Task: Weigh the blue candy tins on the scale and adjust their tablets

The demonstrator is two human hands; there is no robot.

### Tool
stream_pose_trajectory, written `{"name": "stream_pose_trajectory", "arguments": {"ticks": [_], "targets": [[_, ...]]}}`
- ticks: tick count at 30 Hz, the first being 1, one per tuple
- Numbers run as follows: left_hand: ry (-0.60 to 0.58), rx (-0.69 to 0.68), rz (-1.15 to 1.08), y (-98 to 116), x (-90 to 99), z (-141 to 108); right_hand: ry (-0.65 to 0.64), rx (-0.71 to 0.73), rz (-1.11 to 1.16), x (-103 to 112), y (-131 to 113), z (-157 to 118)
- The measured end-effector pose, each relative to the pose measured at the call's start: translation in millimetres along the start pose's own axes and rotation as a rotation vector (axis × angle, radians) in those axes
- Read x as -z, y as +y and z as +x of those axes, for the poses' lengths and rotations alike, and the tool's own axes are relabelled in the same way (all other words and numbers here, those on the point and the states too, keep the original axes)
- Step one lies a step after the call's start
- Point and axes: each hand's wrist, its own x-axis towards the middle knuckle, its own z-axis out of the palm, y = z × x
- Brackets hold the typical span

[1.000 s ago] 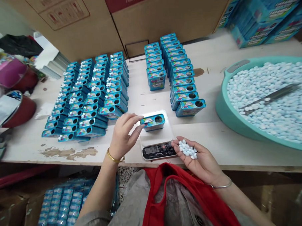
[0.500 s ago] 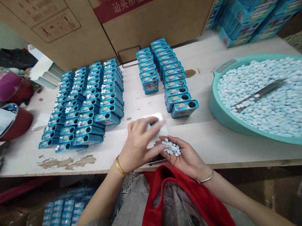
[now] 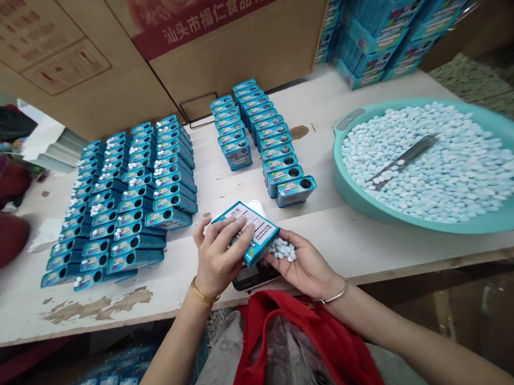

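While both hands meet just past the apron (image 3: 262, 314), a blue tin (image 3: 263, 233) tilts label up over the scale (image 3: 249, 279), its lower end right beside the candies (image 3: 284, 249) in the palm. Judgement on technique: a level, deeply cupped palm and slow, small tilts of the tin would probably limit spills; tin mouth and candies need lining up. Mouth hidden here, so which way candies pass cannot be told; nor whether tin and palm touch.

Pose: right hand (image 3: 307, 265) palm up, cupped, loaded with candies, forearm slanting in from lower right. Left hand (image 3: 220, 248) clasps the tin from above, fingers spread across its broad face, knuckles up, thumb not clearly seen; forearm rises from lower left.

Scale mostly covered; reading not legible. Farther, to the right: teal basin (image 3: 356, 199) of similar candies, metal scoop (image 3: 408, 153) lying on them. Opposite side: left tins (image 3: 131, 205) in four columns, many with candies on top. Middle tins (image 3: 277, 152) stand in two columns. Behind everything, a carton (image 3: 234, 53).
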Motion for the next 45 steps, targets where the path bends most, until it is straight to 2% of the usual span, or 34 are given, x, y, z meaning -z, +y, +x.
{"name": "stream_pose_trajectory", "arguments": {"ticks": [5, 11, 17, 20, 28, 30, 33, 38, 42, 45], "targets": [[-0.026, -0.002, 0.106, -1, -3.4, -7, -0.027, 0.022, 0.031, -2, 1, 6], [0.108, -0.02, 0.159, 5, -1.1, -10, -0.036, -0.028, 0.002, -7, 1, -1], [0.056, 0.034, 0.094, -2, -11.4, -20, -0.001, -0.026, 0.013, -4, 3, 0], [0.049, 0.138, -0.024, -4, -17.7, -24, -0.012, -0.004, -0.001, 1, 2, 2], [0.1, 0.594, -0.535, -14, -43.9, -26, 0.008, 0.011, -0.077, 14, -7, -5], [0.115, 0.643, -0.591, -19, -51.4, -28, 0.021, 0.024, -0.078, 20, -9, -7], [0.123, 0.647, -0.607, -24, -56.6, -31, 0.073, 0.036, -0.076, 27, -10, -10], [0.074, 0.575, -0.607, -23, -41.0, -31, 0.13, 0.028, -0.06, 32, -12, -18], [0.248, 0.611, -0.521, -24, -20.9, -34, 0.145, 0.036, -0.054, 36, -15, -24], [0.319, 0.682, -0.454, -28, -11.0, -43, 0.159, 0.052, -0.059, 40, -19, -28]]}}
